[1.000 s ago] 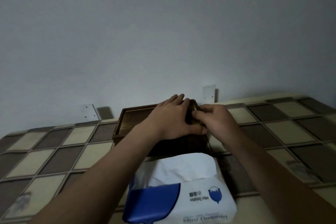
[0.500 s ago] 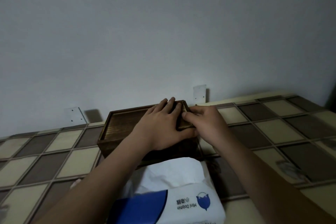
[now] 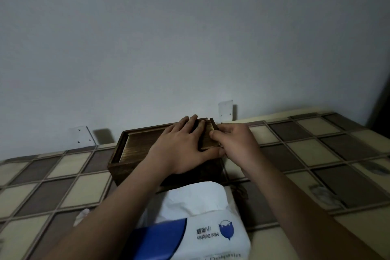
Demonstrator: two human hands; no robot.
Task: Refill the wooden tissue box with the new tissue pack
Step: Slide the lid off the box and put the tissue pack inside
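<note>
The dark wooden tissue box (image 3: 118,167) stands on the table close to the wall, its slatted sliding lid (image 3: 139,145) on top. My left hand (image 3: 181,148) lies flat on the right part of the lid, thumb hooked along the lid's near edge. At the box's right end my right hand (image 3: 236,145) pinches the end wall with thumb and fingers. The new tissue pack (image 3: 202,228), white and blue plastic with a white tissue puffed out of its top, lies just in front of the box between my forearms.
The table (image 3: 316,154) has a brown and cream checkered top and meets a plain grey wall. Two small white brackets (image 3: 225,111) (image 3: 83,137) are fixed to the wall behind the box. A crumpled white scrap (image 3: 82,215) lies left of the pack.
Both hands have stayed at the box's right end. My right fingers have curled tighter on the end wall, which now shows beside the lid. The view has drifted slightly.
</note>
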